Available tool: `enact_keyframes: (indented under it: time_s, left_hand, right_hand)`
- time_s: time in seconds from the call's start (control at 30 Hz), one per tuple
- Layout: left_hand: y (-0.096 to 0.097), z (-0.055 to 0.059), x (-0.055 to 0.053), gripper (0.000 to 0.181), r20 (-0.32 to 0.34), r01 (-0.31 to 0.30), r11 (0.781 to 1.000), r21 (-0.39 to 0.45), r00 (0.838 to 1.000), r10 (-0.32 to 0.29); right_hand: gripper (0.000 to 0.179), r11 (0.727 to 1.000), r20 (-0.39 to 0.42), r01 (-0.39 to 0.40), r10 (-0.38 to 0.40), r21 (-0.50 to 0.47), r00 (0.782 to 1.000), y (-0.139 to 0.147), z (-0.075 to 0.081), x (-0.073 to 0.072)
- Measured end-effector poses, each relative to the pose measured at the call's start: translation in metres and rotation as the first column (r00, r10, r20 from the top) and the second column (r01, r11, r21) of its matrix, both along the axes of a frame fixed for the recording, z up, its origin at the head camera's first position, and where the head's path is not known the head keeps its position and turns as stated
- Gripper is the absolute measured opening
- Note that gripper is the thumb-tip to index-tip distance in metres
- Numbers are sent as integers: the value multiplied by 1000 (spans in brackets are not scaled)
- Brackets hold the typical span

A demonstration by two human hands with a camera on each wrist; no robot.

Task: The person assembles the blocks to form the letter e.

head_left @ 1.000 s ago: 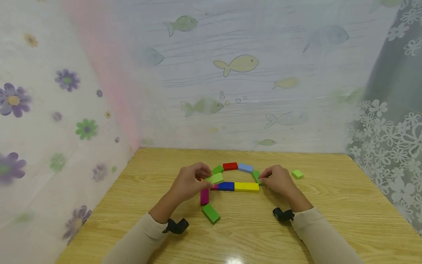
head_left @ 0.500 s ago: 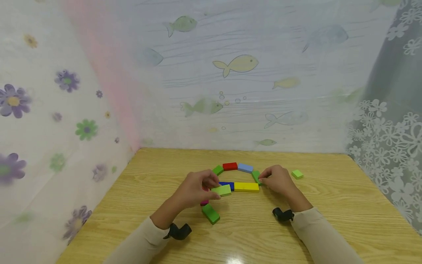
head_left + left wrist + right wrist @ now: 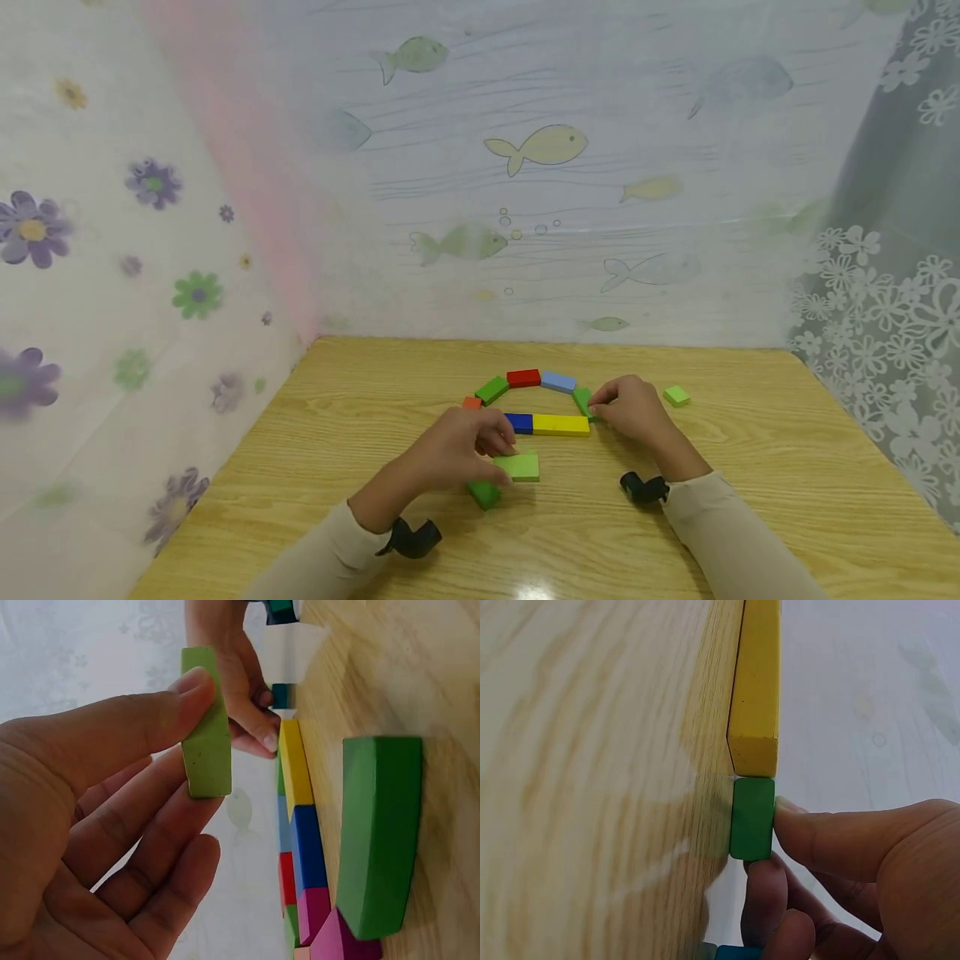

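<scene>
My left hand (image 3: pixel 457 454) pinches a light green block (image 3: pixel 522 467) between thumb and fingers, raised above the table in the left wrist view. Below it lies a green block (image 3: pixel 485 496), partly covered by that hand. My right hand (image 3: pixel 633 408) holds another green block (image 3: pixel 752 819) by thumb and finger, at one end of a yellow block (image 3: pixel 561 426). A blue block (image 3: pixel 519 423) adjoins the yellow one. Behind them curve a light blue block (image 3: pixel 558 382), a red block (image 3: pixel 523 378), a green block (image 3: pixel 492 390) and an orange block (image 3: pixel 471 403).
A small lime block (image 3: pixel 677 396) lies apart, right of the right hand. Two magenta blocks, one the magenta block (image 3: pixel 313 909), continue the row beyond the blue one, hidden by the left hand in the head view. A patterned sheet (image 3: pixel 555 250) hangs behind the wooden table (image 3: pixel 345 375).
My left hand has moved toward the front and slightly right with the light green block, uncovering the orange block and the back left green one. The right hand has stayed in place.
</scene>
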State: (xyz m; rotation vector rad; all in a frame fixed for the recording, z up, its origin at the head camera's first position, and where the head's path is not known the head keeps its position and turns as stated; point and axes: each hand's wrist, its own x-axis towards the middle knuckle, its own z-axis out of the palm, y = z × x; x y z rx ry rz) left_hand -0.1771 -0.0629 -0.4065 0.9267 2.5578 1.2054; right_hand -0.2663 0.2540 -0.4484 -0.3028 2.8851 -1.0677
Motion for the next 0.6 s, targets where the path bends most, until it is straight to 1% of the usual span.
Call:
enact_keyframes:
  time_s: [0.13,0.27,0.33,0.43,0.6]
  left_hand:
    - [4,-2,4,39,23,26,999,-36,999,-25]
    - [7,-6,7,39,17,64,995,-80,998,-62]
    - [8,-8,8,39,3,83,992,-99,997,-83]
    - [9,-11,8,42,-8,114,987,-113,993,-116]
    - [9,-17,7,48,6,155,981,-118,988,-155]
  right_hand:
    - [9,1000,0,-1,1,2,1000,0,0,0]
    - [8,1000,-3,3,-3,4,1000,0,0,-1]
    - [8,1000,-5,2,-2,3,1000,1,0,-1]
    - [9,1000,-10,1,-1,4,1000,1,-1,-1]
    - [8,1000,-14,5,-5,7,1000,1,-2,-1]
